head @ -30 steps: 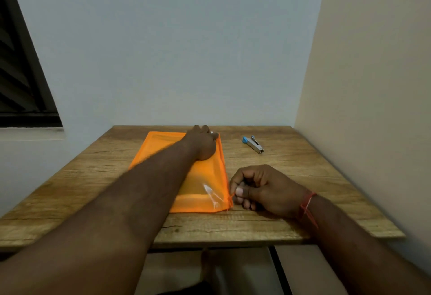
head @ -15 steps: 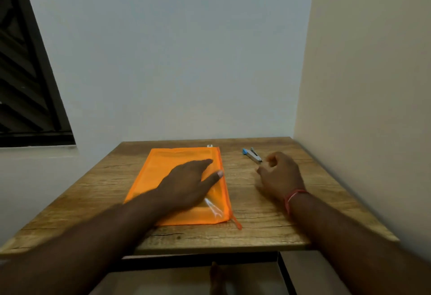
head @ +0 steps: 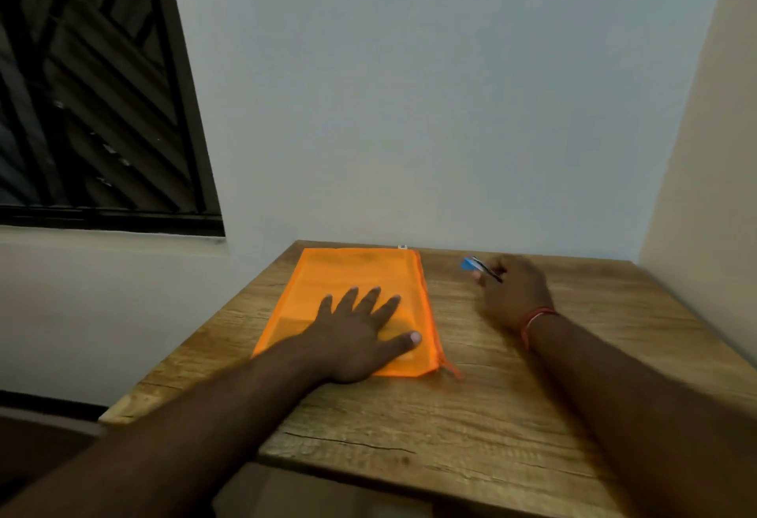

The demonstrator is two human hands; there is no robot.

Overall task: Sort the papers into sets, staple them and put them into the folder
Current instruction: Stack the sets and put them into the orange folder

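Left hand (head: pixel 360 339) lies splayed on the orange folder (head: pixel 348 271) at the table's (head: pixel 450 435) far edge. Right hand (head: pixel 516 298) half-hides the stapler (head: pixel 468 264); grip lost in blur.

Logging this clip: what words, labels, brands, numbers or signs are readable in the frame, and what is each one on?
None can be read.
The orange folder shows no print.
The small white tab at its far edge and the blurred stapler in the right hand are too small to show any marking.
The table, wall and window carry no text.
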